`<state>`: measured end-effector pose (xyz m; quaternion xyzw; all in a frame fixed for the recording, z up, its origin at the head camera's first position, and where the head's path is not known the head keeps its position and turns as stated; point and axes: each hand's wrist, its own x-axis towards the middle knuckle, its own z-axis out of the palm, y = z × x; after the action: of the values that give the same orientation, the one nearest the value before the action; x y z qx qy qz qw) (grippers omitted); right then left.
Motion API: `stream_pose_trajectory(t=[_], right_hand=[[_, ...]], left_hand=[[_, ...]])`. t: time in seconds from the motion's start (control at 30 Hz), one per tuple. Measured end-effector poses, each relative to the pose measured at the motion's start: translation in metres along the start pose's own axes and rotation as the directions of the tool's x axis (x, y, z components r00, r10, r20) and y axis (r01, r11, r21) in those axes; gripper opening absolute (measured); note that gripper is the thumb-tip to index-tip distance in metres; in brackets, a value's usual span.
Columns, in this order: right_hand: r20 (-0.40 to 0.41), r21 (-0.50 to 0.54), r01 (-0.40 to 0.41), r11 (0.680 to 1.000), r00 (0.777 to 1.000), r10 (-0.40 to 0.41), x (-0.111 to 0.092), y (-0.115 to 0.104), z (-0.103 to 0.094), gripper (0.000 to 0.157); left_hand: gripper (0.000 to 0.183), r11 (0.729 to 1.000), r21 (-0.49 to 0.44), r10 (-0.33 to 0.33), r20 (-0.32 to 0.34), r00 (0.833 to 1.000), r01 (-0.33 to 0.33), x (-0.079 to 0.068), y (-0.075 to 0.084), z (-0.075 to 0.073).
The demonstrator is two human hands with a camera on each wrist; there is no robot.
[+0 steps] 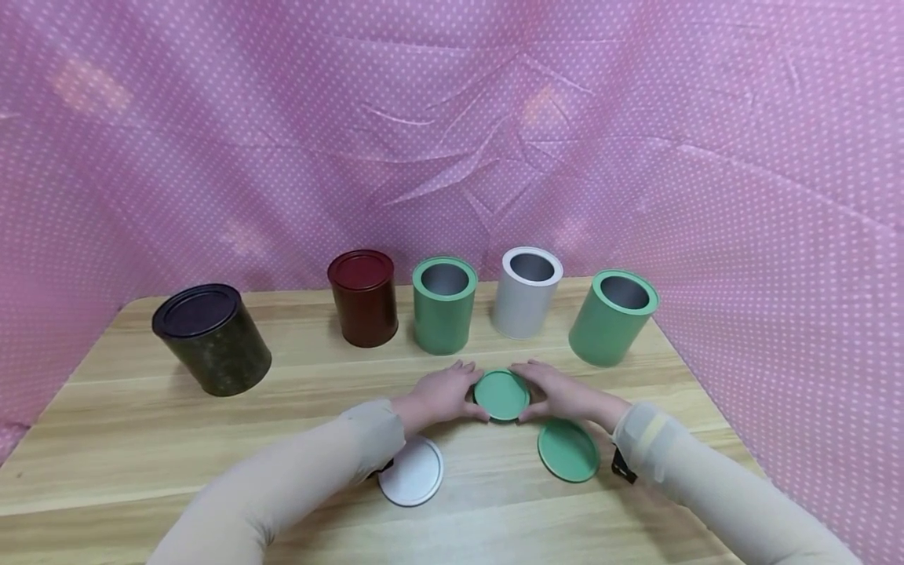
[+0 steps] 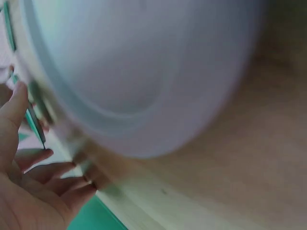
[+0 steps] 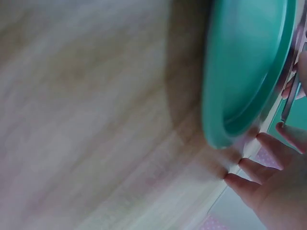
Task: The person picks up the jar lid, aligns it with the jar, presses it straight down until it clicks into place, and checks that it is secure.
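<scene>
Between my two hands is a round green lid [image 1: 502,395], held by its edge just above or at the wooden table. My left hand [image 1: 441,395] grips its left side, thumb nearer me and fingers toward the back. Mirroring it, my right hand [image 1: 561,395] grips the right side. Both wrist views show this lid edge-on at thumb and index finger. A second green lid [image 1: 568,450] lies beneath my right wrist. Under my left wrist is a white lid [image 1: 412,473], partly covered by the sleeve.
Behind my hands stand an open green can [image 1: 444,314], an open white can [image 1: 524,302] and another open green can [image 1: 609,326]. A lidded dark red can [image 1: 365,306] and a lidded black can [image 1: 219,345] are further left. A pink dotted cloth [image 1: 452,118] hangs behind the table.
</scene>
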<state>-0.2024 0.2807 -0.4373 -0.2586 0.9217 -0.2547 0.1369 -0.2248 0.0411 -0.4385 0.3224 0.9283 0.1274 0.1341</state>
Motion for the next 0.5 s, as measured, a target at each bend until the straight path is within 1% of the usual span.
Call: stream_pose_trajectory(t=[0.13, 0.4, 0.5], right_hand=[[-0.009, 0.036, -0.003, 0.999, 1.0, 0.003, 0.001, -0.0015, -0.0006, 0.079], [0.014, 0.04, -0.012, 0.999, 1.0, 0.012, 0.0033, -0.0043, -0.0045, 0.08], [0.029, 0.046, -0.037, 0.998, 0.999, 0.036, 0.0036, -0.0053, -0.0062, 0.081]], left_hand=[[0.083, 0.999, -0.035, 0.016, -0.011, 1.0, -0.016, -0.0006, -0.0037, -0.0023], [0.083, 0.999, -0.029, 0.035, -0.021, 0.999, -0.036, -0.0012, -0.0046, -0.0067], [0.082, 0.998, -0.029, 0.055, -0.035, 0.998, -0.056, -0.0004, -0.0046, -0.0094]])
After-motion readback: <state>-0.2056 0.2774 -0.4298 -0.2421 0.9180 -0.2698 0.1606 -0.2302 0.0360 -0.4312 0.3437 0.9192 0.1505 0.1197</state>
